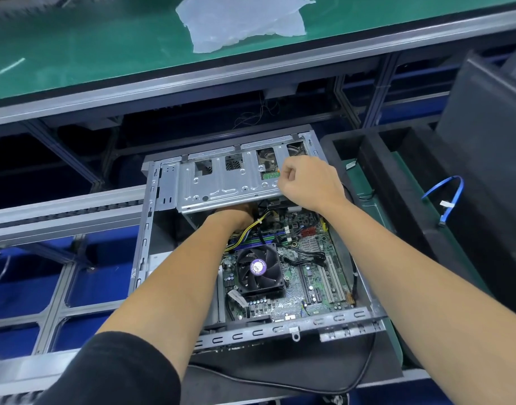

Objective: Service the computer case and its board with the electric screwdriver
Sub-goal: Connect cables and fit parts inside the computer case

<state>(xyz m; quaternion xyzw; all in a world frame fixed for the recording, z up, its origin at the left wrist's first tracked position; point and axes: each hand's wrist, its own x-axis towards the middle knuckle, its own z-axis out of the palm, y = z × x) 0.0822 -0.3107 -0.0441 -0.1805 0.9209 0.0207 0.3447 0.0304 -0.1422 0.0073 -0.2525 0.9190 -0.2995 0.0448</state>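
Reaching under drive cage (221,182), left hand (236,213) grip hidden; right hand (306,182) fisted; fan label (258,267) unreadable.

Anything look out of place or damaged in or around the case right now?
No damage shows. One oddity: a loose blue cable dangles off the black foam right of the case, plugged into nothing. A crumpled plastic sheet lies on the green bench.

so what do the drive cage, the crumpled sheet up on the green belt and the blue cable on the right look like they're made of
Drive cage: bare sheet metal, probably steel, with a dull silver sheen and punched holes and stamped ribs.
Crumpled sheet: thin plastic film, translucent white and creased, possibly a bag.
Blue cable: flat, flexible, glossy plastic-jacketed lead, bent in a loop with a white tag.
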